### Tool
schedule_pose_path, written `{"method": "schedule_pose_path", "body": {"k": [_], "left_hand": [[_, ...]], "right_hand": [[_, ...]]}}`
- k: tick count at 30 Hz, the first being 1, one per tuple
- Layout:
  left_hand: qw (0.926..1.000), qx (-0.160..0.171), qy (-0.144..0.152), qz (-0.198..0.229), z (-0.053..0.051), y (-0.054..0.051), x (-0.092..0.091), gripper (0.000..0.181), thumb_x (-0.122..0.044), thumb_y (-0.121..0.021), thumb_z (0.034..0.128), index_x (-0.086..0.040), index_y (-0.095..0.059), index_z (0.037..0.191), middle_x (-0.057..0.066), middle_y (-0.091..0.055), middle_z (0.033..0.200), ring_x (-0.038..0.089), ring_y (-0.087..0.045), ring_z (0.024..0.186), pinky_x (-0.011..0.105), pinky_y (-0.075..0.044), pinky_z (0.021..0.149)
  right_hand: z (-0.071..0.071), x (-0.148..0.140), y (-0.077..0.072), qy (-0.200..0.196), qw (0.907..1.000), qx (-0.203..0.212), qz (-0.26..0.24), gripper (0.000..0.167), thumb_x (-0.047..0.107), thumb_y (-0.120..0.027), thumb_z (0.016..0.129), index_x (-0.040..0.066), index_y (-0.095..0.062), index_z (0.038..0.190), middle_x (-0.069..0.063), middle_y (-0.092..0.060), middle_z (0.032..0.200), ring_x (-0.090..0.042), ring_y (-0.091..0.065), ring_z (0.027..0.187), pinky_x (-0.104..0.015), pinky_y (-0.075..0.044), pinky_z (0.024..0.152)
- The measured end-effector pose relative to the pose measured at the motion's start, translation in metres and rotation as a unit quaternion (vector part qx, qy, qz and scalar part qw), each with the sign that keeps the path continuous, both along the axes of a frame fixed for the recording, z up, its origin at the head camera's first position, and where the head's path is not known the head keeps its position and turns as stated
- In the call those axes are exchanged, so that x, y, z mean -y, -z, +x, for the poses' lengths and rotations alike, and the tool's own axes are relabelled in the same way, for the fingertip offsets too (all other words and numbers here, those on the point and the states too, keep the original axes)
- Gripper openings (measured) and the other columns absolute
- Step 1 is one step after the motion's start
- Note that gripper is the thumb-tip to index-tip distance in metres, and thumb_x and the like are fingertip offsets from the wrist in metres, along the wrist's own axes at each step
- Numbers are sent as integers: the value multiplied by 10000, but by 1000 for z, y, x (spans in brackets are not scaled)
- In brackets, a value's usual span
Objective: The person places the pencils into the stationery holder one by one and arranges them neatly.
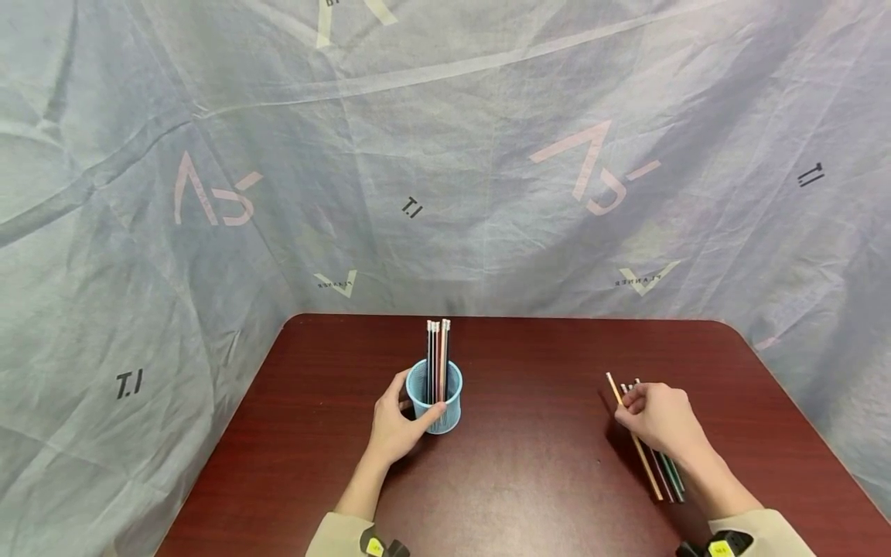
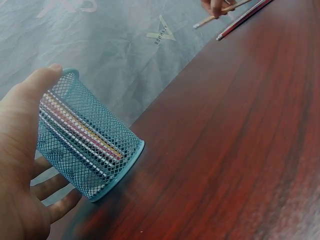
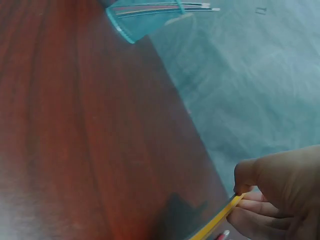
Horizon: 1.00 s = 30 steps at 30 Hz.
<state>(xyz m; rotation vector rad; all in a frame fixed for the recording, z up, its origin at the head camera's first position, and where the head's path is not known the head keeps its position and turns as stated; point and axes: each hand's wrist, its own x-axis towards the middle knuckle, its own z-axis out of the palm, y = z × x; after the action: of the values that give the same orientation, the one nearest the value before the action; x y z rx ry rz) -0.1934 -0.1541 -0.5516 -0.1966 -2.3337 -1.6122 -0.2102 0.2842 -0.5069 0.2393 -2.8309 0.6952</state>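
Note:
My left hand [image 1: 395,425] grips a light-blue mesh pencil cup [image 1: 452,408], thumb on the near side and fingers round its left side. The cup stands upright on the table, and several pencils [image 1: 438,352] lean together in it, white tips up. In the left wrist view the pencils show through the mesh. Over to the right, my right hand [image 1: 661,418] pinches a yellow pencil [image 1: 649,469] between thumb and fingertips. The yellow pencil's far end looks lifted from the table. Beside and partly under that hand lie a few dark and green pencils [image 1: 673,473].
The dark red-brown wooden table [image 1: 529,464] has rounded far corners. Grey fabric sheeting [image 1: 473,193] with printed letters hangs behind it and along both sides. A wide stretch of tabletop separates the cup from the lying pencils.

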Motion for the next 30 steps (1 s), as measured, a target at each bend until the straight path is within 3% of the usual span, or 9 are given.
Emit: {"method": "schedule_pose_path", "body": {"k": [8, 18, 25, 30], "left_hand": [[10000, 36, -11, -18, 1, 0, 0, 700, -309, -905, 856, -194, -590, 1471, 59, -736, 1277, 242, -711, 1165, 404, -620, 955], [10000, -24, 24, 7, 0, 1, 0, 699, -313, -913, 847, -202, -599, 1462, 53, -745, 1260, 238, -720, 1138, 410, -625, 944], [10000, -4, 56, 12, -1, 1, 0, 697, -296, -906, 854, -194, -592, 1468, 65, -740, 1269, 253, -716, 1143, 417, -628, 936], [10000, 45, 55, 32, -2, 2, 1, 700, -298, -907, 854, -198, -589, 1470, 57, -734, 1277, 242, -710, 1154, 393, -623, 946]], "right_hand": [[-11, 6, -14, -22, 9988, -467, -175, 73, 149, -796, 799, 168, -730, 776, 103, -680, 656, -11, -581, 587, -254, -457, 579], [-21, 27, -36, -192, 9960, -653, -570, 42, 156, -779, 852, 160, -740, 868, 66, -735, 740, 41, -613, 619, -235, -464, 598], [-28, 52, -45, -407, 9851, -1245, -1117, 70, 89, -766, 880, 140, -719, 893, 24, -739, 755, 71, -614, 646, -148, -444, 622], [-34, 72, -52, -668, 9730, -1379, -1724, 77, 29, -742, 906, 94, -701, 915, -29, -738, 767, 67, -633, 658, -99, -492, 607]]}}
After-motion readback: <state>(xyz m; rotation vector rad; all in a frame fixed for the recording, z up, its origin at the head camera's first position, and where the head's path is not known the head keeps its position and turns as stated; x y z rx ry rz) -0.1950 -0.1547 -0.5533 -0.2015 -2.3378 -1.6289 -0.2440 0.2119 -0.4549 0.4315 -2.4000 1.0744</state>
